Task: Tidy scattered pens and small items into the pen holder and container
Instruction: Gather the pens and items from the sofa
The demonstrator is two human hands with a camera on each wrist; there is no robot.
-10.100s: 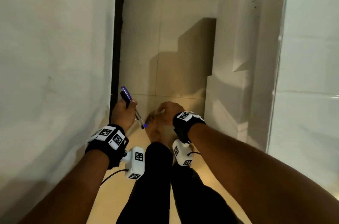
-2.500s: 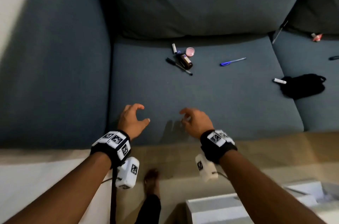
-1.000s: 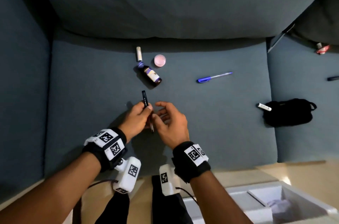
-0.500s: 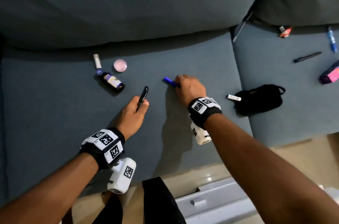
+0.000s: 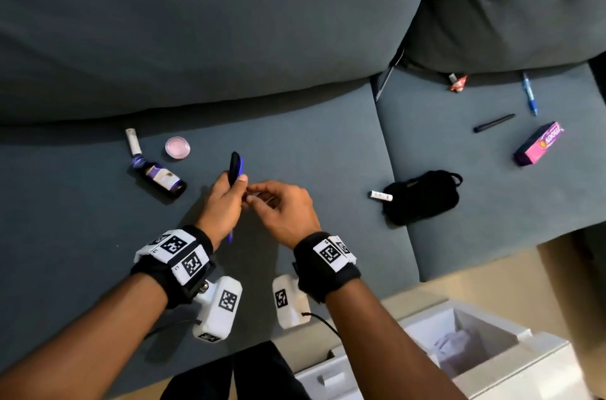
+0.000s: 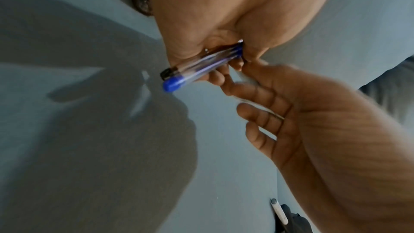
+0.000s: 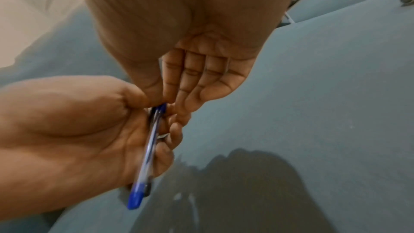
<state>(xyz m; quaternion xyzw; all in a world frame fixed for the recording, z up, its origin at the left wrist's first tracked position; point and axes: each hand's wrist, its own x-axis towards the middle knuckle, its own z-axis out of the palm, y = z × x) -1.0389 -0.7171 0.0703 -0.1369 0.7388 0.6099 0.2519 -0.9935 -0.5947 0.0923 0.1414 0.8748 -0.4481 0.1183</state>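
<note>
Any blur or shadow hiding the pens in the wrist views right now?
Left wrist view: the right hand is motion-smeared, the two pens fairly crisp. Right wrist view: pens streaked, a dark hand shadow on the sofa seat. Head view: sharp, left hand clearly gripping both.

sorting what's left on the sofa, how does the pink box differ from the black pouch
The pink rectangular cardboard box is rigid, bright and printed; the black soft fabric pouch is slumped and plain. The box lies alone, while the pouch has a small white tube at its left end. Both lie on the right seat cushion.
</note>
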